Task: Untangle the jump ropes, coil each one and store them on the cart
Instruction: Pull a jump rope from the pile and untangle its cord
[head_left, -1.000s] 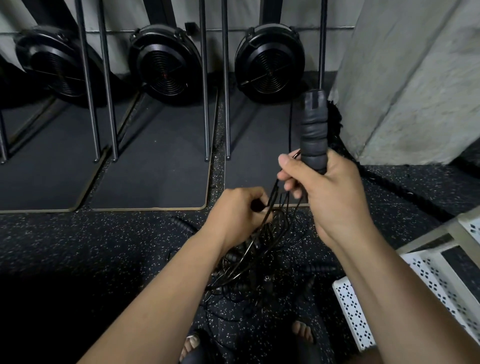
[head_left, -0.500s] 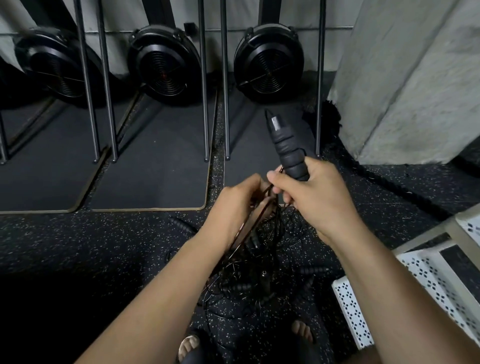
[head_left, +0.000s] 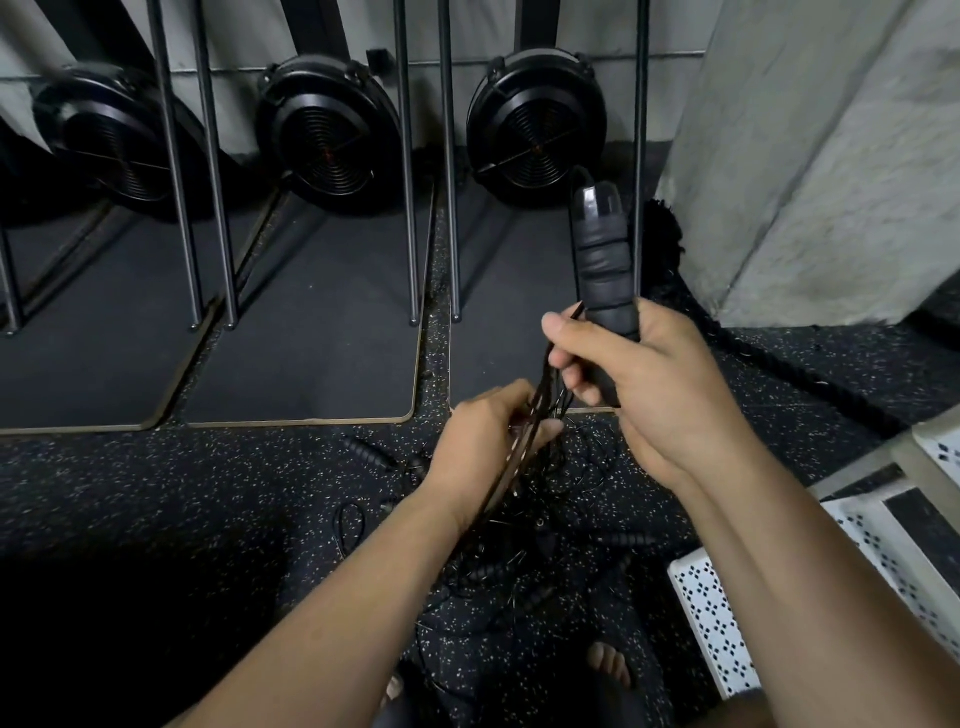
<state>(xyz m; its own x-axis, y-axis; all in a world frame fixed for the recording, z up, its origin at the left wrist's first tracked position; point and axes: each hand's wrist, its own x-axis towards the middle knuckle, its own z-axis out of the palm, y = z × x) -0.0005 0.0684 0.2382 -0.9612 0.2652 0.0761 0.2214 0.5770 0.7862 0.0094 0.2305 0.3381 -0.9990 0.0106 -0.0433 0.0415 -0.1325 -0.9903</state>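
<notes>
My right hand (head_left: 654, 384) grips a black ribbed jump-rope handle (head_left: 602, 260), held upright above the floor. Thin black cords (head_left: 540, 410) run down from it into my left hand (head_left: 488, 441), whose fingers are curled round the strands. Below both hands a tangle of black ropes (head_left: 524, 551) lies on the speckled floor, with several loose ribbed handles such as one (head_left: 366, 452) to the left. The white perforated cart (head_left: 711, 618) stands at the lower right, partly behind my right forearm.
Three black fan-wheel machines, one (head_left: 535, 130) straight ahead, stand on dark mats (head_left: 306, 332) among thin metal legs (head_left: 452, 208). A concrete pillar (head_left: 810, 156) rises at the right, with a thick black rope (head_left: 779, 364) at its foot. My bare toes (head_left: 610, 665) show below.
My right hand has lifted the handle and turned it from a leftward tilt back to nearly upright. My left hand has slid lower along the cords.
</notes>
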